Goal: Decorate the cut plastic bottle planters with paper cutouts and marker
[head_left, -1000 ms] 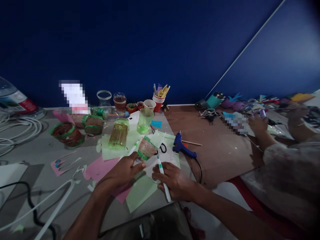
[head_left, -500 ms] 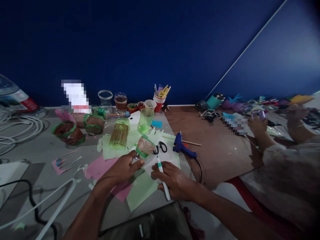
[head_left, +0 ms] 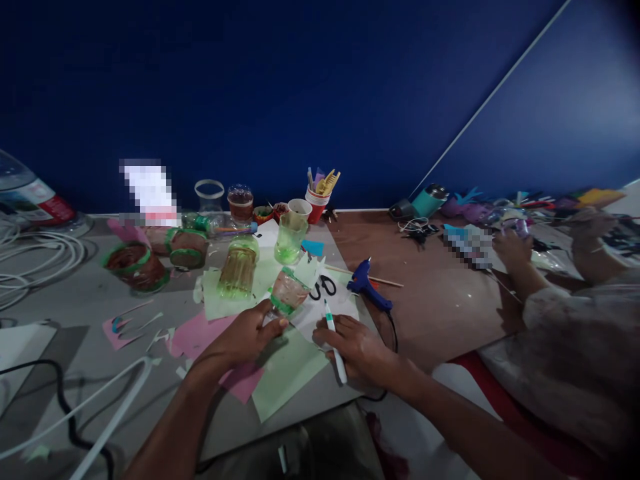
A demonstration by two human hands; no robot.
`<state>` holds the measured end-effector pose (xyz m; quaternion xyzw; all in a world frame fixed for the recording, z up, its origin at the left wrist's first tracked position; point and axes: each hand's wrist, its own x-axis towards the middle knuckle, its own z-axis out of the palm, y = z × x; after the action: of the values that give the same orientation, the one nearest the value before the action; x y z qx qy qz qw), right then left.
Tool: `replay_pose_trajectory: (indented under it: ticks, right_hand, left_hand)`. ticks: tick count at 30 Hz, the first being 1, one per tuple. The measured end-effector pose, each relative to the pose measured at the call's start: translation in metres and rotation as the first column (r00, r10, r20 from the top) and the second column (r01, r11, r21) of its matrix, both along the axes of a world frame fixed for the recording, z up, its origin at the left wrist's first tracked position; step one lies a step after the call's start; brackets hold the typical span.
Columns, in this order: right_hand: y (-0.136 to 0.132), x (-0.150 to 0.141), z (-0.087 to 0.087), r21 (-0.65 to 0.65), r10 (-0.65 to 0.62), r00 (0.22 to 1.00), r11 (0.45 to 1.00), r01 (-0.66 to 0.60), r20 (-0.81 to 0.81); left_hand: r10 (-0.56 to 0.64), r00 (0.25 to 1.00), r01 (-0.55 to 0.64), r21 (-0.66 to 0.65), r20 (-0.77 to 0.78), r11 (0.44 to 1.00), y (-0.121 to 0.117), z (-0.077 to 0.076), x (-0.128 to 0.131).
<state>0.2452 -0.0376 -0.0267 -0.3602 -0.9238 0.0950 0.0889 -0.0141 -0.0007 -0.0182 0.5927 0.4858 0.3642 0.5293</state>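
Observation:
My left hand (head_left: 245, 337) is closed on the neck end of a cut plastic bottle piece (head_left: 289, 291) with a green band, tilted up over the papers. My right hand (head_left: 356, 347) grips a white marker with a green tip (head_left: 333, 337), point aimed up and away, resting on a white paper sheet (head_left: 330, 307). Under both hands lie a light green sheet (head_left: 287, 373) and a pink sheet (head_left: 205, 337). Black-handled scissors (head_left: 323, 287) sit just beyond the white sheet.
A blue glue gun (head_left: 367, 290) lies right of the scissors, its cord trailing toward me. Green-tinted bottle pieces (head_left: 239, 267), brown pots (head_left: 135, 267) and cups of tools (head_left: 317, 197) stand behind. White cables (head_left: 35, 257) coil at left. Another person's hands (head_left: 515, 247) work at the right.
My right hand with the marker slid forward and to the right onto the white sheet. The left hand and bottle piece stayed almost in place. The glue gun shifted slightly.

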Motion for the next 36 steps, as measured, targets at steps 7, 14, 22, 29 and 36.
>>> replay_pose_trajectory:
  ticks: [7,14,22,29,36]
  right_hand:
    - [0.0,0.0,-0.003,-0.039,-0.015,1.0,0.999,0.014,-0.027]
    - [-0.001,0.008,0.017,-0.285,-0.222,0.87,0.953,0.099,-0.439]
    - [0.024,0.009,0.0,-0.511,-0.489,0.435,0.857,0.076,-0.756]
    - [0.02,0.005,-0.014,-0.591,-0.577,0.349,0.803,0.076,-0.738]
    - [0.011,0.003,0.009,-0.601,-0.55,0.482,0.797,0.06,-0.682]
  left_hand:
    - [-0.273,0.945,0.252,-0.128,-0.18,0.959,0.001,0.001,0.004]
    - [-0.253,0.965,0.245,-0.105,-0.069,0.964,0.0,0.004,0.009]
    - [-0.248,0.969,0.242,-0.176,-0.008,0.954,-0.001,0.002,0.011]
    - [-0.151,0.986,0.16,-0.186,0.063,0.969,0.001,0.011,0.008]
    - [-0.079,0.992,0.093,-0.152,0.094,0.984,0.002,0.01,0.006]
